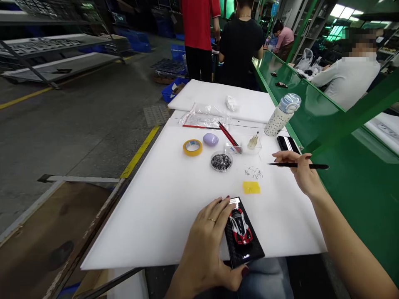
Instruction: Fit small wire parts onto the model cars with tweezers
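Observation:
My left hand point(207, 238) is closed around the left side of a black display base point(254, 251), with fingers at its far end and thumb at the near edge. A red, white and black model car point(240, 229) sits on that base, which lies at the table's front edge. To the right, my right hand point(304, 174) holds slim black tweezers point(318, 166) above the table, pointed end to the left. Below the tip is a patch of tiny dark slivers point(254, 172) beside a yellow piece of tape point(251, 187). A round dish point(221, 161) contains many more dark slivers.
Farther back are a yellow tape roll point(187, 152), a purple egg-shaped thing point(210, 139), a clear box point(257, 150), red-and-black sticks point(229, 136), a plastic bag point(205, 116), a bottle point(277, 119) and a phone point(287, 143). Several people are beyond. A green bench point(339, 137) borders the right.

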Demonstrator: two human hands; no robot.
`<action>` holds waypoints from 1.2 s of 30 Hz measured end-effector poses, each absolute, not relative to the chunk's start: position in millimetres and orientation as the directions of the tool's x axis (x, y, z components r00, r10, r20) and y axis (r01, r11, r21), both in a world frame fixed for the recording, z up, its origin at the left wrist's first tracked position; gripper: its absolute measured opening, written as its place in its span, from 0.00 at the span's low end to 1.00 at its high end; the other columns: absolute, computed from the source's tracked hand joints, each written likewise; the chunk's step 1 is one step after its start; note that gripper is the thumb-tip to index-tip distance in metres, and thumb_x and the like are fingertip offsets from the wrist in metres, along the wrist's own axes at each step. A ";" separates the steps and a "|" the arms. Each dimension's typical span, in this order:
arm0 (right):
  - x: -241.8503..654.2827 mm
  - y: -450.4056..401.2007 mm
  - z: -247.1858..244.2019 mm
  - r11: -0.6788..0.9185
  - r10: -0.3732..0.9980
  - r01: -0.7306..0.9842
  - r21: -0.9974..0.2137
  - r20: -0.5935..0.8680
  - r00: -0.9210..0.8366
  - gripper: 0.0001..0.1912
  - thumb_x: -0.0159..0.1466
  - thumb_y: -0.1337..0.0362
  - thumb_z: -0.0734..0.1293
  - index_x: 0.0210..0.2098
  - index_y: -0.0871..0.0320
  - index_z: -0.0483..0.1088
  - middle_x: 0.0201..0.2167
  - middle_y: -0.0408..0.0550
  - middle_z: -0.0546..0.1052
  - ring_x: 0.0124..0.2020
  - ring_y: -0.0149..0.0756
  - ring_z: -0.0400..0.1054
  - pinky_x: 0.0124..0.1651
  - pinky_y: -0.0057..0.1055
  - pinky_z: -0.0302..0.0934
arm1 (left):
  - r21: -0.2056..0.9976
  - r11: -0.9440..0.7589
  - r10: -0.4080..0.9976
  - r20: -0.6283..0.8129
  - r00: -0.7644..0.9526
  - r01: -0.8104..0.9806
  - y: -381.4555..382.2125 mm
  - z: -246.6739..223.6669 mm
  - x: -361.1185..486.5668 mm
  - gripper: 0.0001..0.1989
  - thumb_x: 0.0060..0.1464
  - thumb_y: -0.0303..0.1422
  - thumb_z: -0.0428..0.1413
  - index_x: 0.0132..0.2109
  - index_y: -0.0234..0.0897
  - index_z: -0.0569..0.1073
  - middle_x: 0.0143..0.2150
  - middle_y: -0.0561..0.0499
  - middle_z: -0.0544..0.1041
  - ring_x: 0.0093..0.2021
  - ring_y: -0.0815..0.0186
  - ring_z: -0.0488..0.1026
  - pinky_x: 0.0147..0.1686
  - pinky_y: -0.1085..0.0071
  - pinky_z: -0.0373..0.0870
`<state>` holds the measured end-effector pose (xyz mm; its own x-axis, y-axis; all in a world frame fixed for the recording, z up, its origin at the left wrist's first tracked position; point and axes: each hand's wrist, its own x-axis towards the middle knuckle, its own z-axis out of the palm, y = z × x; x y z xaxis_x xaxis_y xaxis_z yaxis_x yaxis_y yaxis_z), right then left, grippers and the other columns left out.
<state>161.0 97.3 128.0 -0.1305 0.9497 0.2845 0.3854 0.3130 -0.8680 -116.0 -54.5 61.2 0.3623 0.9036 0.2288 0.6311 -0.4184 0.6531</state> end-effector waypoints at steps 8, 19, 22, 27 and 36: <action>163.6 102.2 123.9 0.180 0.972 0.348 -0.920 0.112 -0.206 0.31 0.59 0.35 0.69 0.42 0.56 0.81 0.33 0.51 0.80 0.34 0.37 0.72 0.38 0.35 0.68 | 0.746 -0.425 0.901 0.296 0.317 0.513 -57.9 55.8 -106.3 0.51 0.43 0.63 0.55 0.69 0.41 0.61 0.68 0.41 0.68 0.66 0.39 0.64 0.62 0.40 0.67; 142.4 106.8 87.6 -0.030 0.998 0.305 -0.952 -0.046 -0.048 0.20 0.53 0.50 0.77 0.29 0.61 0.72 0.20 0.46 0.75 0.21 0.28 0.63 0.24 0.27 0.56 | 0.762 -0.456 0.890 0.371 0.266 0.460 -59.1 44.2 -102.8 0.53 0.50 0.73 0.42 0.70 0.42 0.60 0.68 0.42 0.68 0.69 0.42 0.63 0.68 0.41 0.61; 138.5 107.3 86.0 -0.043 0.999 0.327 -0.944 -0.051 -0.015 0.16 0.54 0.54 0.75 0.29 0.61 0.71 0.19 0.44 0.74 0.20 0.28 0.62 0.24 0.27 0.55 | 0.783 -0.445 0.896 0.392 0.211 0.434 -59.5 45.3 -98.7 0.51 0.50 0.71 0.47 0.70 0.41 0.61 0.66 0.41 0.71 0.67 0.42 0.66 0.65 0.43 0.66; 133.8 106.8 81.3 -0.034 0.999 0.400 -0.916 -0.016 0.049 0.12 0.55 0.58 0.73 0.30 0.56 0.66 0.17 0.41 0.74 0.21 0.31 0.67 0.26 0.29 0.56 | 0.806 -0.390 0.920 0.365 0.144 0.446 -59.7 43.0 -93.4 0.43 0.56 0.64 0.48 0.69 0.43 0.63 0.63 0.43 0.74 0.66 0.46 0.68 0.62 0.46 0.70; 126.7 106.9 78.6 -0.044 0.996 0.468 -0.883 -0.003 0.087 0.09 0.57 0.65 0.71 0.29 0.55 0.65 0.18 0.41 0.75 0.21 0.31 0.67 0.26 0.30 0.56 | 0.816 -0.356 0.932 0.344 0.112 0.455 -59.6 42.8 -91.6 0.41 0.60 0.66 0.38 0.67 0.44 0.65 0.62 0.46 0.75 0.66 0.49 0.68 0.62 0.49 0.70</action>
<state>126.7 106.9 78.6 0.0867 0.9962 -0.0034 0.4679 -0.0438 -0.8827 -91.6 -59.6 42.8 0.1123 0.9322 0.3440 0.4555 -0.3560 0.8160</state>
